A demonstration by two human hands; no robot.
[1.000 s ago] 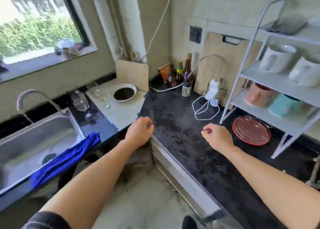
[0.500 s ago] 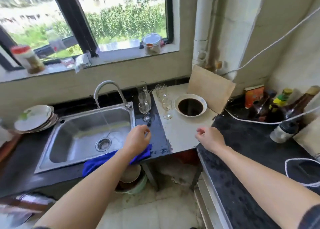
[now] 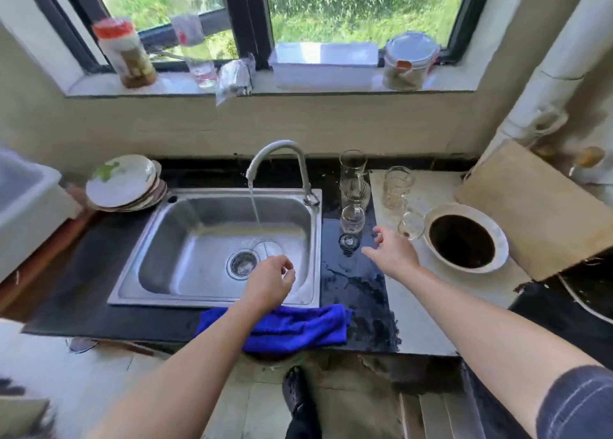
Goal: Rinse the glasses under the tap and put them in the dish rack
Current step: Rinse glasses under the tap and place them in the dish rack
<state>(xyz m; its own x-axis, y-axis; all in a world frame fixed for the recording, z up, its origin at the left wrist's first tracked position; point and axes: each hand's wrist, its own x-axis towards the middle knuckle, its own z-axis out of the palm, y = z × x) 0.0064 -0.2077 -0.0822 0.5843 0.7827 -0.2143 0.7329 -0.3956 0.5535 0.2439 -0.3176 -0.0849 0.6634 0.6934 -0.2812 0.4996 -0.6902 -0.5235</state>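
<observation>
Several clear glasses stand right of the steel sink (image 3: pixel 156 266): a small wine glass (image 3: pixel 352 221) on the black counter, a tall glass (image 3: pixel 352 176) behind it, a tumbler (image 3: pixel 397 186) and a tipped stemmed glass (image 3: pixel 411 228) on the pale slab. Water runs from the tap (image 3: pixel 278 160) into the basin. My right hand (image 3: pixel 393 253) hovers with spread fingers just right of the wine glass, touching nothing. My left hand (image 3: pixel 270 282) hangs over the sink's front right part, fingers loosely curled and empty. No dish rack is in view.
A blue cloth (image 3: pixel 292 329) drapes over the counter's front edge. Stacked plates (image 3: pixel 122 183) sit left of the sink. A white bowl with dark contents (image 3: pixel 464 238) and a leaning board (image 3: pixel 537 209) lie to the right. Jars (image 3: pixel 127 53) line the window sill.
My view has swung left from the corner counter to face the sink. Both hands moved forward; the right hand's fingers have spread near the wine glass.
</observation>
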